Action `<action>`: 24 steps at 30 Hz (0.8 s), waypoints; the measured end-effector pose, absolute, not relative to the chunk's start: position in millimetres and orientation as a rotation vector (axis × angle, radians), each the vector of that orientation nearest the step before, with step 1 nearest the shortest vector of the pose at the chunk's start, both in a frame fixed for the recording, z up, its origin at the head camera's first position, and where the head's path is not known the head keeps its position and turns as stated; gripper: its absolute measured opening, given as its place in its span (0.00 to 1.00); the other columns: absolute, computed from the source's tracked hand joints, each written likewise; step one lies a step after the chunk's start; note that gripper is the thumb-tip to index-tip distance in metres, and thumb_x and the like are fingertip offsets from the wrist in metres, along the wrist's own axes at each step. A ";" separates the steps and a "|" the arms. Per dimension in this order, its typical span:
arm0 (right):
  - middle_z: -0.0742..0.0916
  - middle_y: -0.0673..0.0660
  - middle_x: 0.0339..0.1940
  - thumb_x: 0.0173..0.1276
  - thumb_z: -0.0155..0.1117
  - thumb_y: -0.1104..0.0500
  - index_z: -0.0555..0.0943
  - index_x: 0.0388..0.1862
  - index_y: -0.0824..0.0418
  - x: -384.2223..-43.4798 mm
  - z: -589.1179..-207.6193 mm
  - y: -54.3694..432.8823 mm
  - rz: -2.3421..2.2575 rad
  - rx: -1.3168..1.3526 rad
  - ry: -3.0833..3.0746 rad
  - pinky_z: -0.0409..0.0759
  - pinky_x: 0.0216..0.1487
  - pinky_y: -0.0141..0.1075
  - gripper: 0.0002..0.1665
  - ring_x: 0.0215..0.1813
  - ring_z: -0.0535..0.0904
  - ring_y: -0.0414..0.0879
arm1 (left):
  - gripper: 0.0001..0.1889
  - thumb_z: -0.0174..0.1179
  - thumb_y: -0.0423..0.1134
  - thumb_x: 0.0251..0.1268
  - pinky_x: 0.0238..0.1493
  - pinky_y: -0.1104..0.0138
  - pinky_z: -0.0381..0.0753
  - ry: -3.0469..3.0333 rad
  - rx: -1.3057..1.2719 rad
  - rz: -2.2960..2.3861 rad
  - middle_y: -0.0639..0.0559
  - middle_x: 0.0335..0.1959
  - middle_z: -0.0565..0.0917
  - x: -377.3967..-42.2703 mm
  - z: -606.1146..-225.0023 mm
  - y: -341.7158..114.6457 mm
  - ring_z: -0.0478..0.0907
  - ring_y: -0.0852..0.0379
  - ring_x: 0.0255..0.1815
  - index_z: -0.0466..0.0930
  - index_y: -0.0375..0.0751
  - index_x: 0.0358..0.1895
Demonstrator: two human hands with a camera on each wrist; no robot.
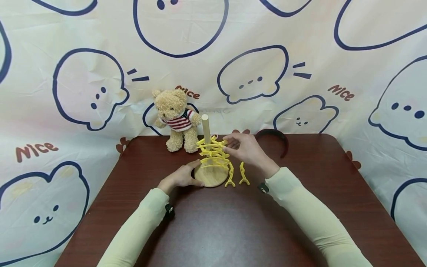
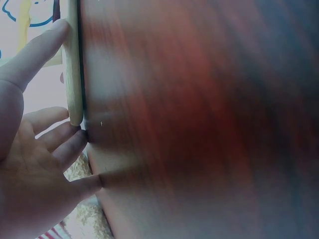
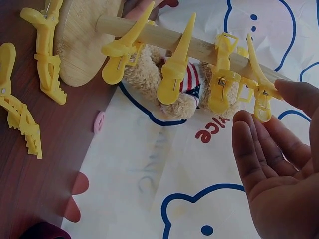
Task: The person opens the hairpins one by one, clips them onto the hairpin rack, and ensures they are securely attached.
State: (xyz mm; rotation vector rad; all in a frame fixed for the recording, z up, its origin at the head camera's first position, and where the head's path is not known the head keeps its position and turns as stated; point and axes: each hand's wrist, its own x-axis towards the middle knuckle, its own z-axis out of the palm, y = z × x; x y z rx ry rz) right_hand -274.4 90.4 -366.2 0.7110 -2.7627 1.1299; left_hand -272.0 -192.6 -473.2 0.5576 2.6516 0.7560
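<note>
A wooden stand has a round base (image 1: 211,177) and an upright pole (image 1: 205,126). Several yellow hair clips (image 3: 174,74) sit on the pole one above another. My left hand (image 1: 181,176) holds the base at its near left edge, thumb and fingers spread along the rim; the left wrist view shows the thumb (image 2: 47,47) against it. With thumb and fingertips, my right hand (image 1: 247,148) pinches the uppermost yellow hair clip (image 3: 262,94), which overlaps the pole. Two loose yellow clips, one nearer (image 1: 230,176) and one farther right (image 1: 244,174), lie beside the base.
A teddy bear (image 1: 176,122) in a striped shirt stands behind the stand, to its left. Toward the table's back right lies a dark curved band (image 1: 283,142). A small pink ring (image 3: 99,122) is near the back edge. Printed cloth (image 1: 200,74) hangs behind the brown table (image 1: 213,230).
</note>
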 end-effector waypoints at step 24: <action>0.87 0.46 0.40 0.63 0.73 0.45 0.83 0.55 0.49 -273.6 -372.3 104.1 1.158 0.720 -2.772 0.83 0.39 0.38 0.23 0.40 0.83 0.42 | 0.50 0.74 0.51 0.56 0.78 0.47 0.57 2.627 0.549 0.807 0.41 0.82 0.53 -273.1 -474.2 -192.2 0.52 0.41 0.81 0.57 0.38 0.78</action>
